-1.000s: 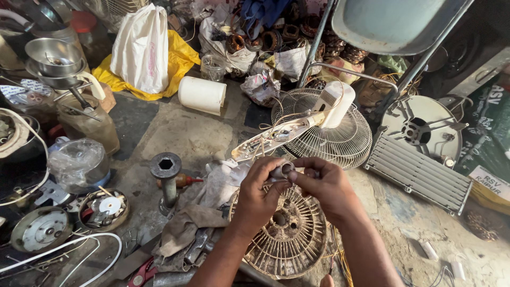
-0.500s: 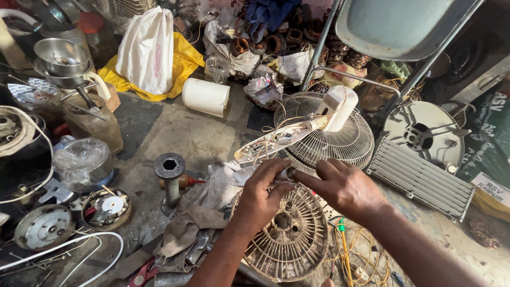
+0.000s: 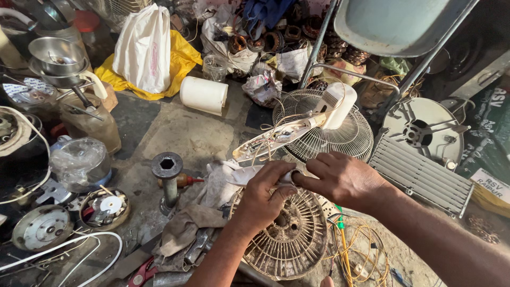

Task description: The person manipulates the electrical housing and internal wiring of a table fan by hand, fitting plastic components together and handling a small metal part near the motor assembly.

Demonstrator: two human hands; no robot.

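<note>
Going left to right, I am looking past the dark hexagonal-socket metal post (image 3: pixel 167 171) standing on the concrete floor (image 3: pixel 191 135), then to my left hand (image 3: pixel 264 195), which is curling tightly around a small pale cylindrical part (image 3: pixel 289 176) at the top of the dusty round wire fan guard (image 3: pixel 289 236) lying flat beneath my wrists. My right hand (image 3: pixel 342 178) is closing on the same part from the other side, fingertips pinching its end. The guard is looking light but springy, its thin rusty wires bending easily, so I am judging the stiff hub the safer place to grip; the little part is small and probably slippery with grime. Compared with half a second ago, my right hand is reaching in closer and both hands are meeting on the part. Behind, a white table fan body (image 3: pixel 297 130) is lying tilted.
</note>
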